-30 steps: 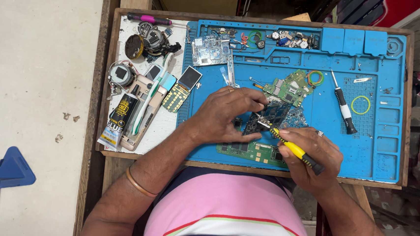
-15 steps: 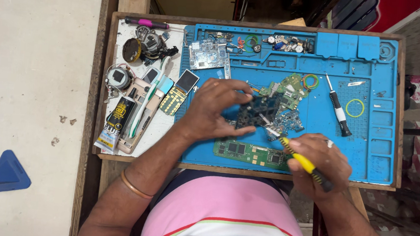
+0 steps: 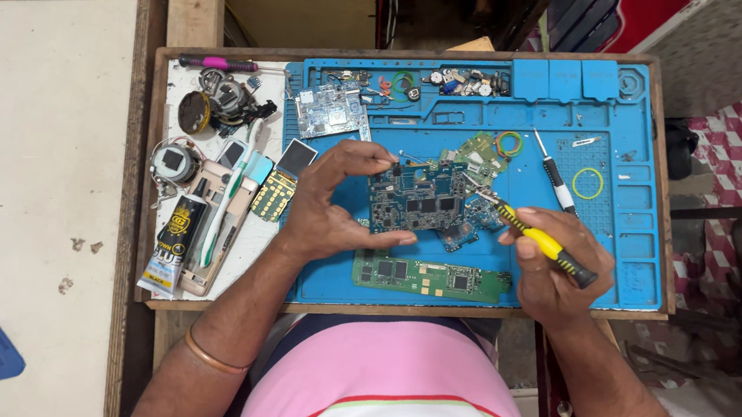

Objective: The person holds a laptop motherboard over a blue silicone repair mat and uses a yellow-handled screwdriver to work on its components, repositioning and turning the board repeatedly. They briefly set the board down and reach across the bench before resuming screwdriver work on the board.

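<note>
Blue circuit board (image 3: 415, 205) pinched in my left hand (image 3: 327, 210), right hand (image 3: 554, 273) gripping the screwdriver (image 3: 538, 242) (a slipped tip could gouge it).

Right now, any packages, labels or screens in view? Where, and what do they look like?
Glue tube: tray's left strip, near front edge; black and white squeeze tube with a gold emblem.
Small phone screen: left of the left hand, at the blue mat edge; dark rectangle, unlit.

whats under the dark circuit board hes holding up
Under the dark circuit board in the left hand lie the blue mat and part of a smaller blue board. Whatever sits directly beneath it is covered.
</note>
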